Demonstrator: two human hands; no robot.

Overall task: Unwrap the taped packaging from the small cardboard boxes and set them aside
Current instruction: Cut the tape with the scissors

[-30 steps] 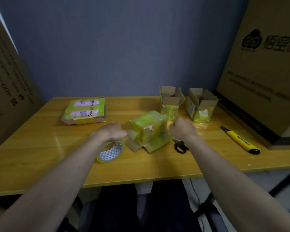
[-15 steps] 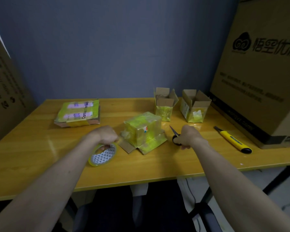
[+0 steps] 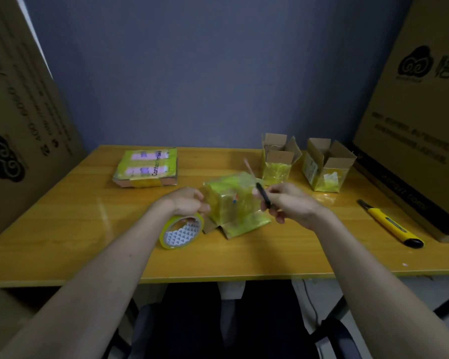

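Taped box (image 3: pixel 231 196), mid-table toward the front edge, not yet unwrapped; two opened boxes (image 3: pixel 279 158) stand near the back edge. The left hand (image 3: pixel 187 202) curls against the box's left side above a tape roll (image 3: pixel 181 232); its grip cannot be told. The right hand (image 3: pixel 288 203) grips scissors (image 3: pixel 262 194), blades raised. Step in hand: cutting. The next move probably calls for setting the blades to a tape seam.

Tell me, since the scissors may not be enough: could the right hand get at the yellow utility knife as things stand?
Probably yes. The yellow utility knife lies alone on bare wooden table to the right hand's outer side, nothing between. But that hand holds black-handled scissors, so it must first set them down.
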